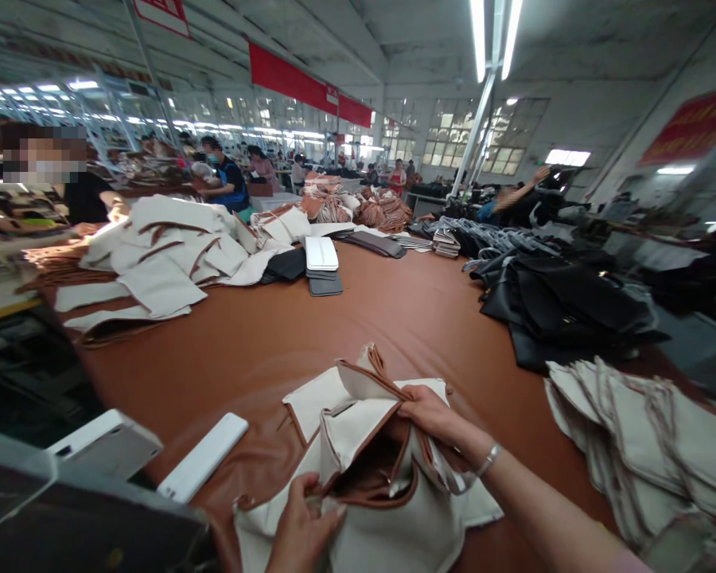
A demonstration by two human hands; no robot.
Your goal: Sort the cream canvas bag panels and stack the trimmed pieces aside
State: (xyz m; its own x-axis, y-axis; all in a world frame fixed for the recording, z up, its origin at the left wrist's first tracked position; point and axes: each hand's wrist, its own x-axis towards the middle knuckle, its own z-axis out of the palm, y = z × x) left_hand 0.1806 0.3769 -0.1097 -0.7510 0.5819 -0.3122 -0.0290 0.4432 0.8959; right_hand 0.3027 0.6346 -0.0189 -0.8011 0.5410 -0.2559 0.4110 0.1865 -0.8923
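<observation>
A cream bag piece with brown edging and a brown lining (394, 521) lies in front of me, its mouth gaping upward. My left hand (307, 517) pinches the near left edge of the opening between thumb and fingers. Gripping the far right edge, where several brown-bound layers come together, is my right hand (426, 410), with a bracelet on its wrist. Cream flaps spread out behind the opening on the brown-covered table (262, 350). The inside of the bag is mostly in shadow, and some of my fingertips are hidden behind the fabric.
Cream panels (173, 247) are heaped at the far left, near a co-worker (89, 195). Black bags (573, 302) and a stack of cream pieces (638, 446) lie on the right. A white oblong object (206, 455) rests at the near left, beside a dark machine edge (65, 517).
</observation>
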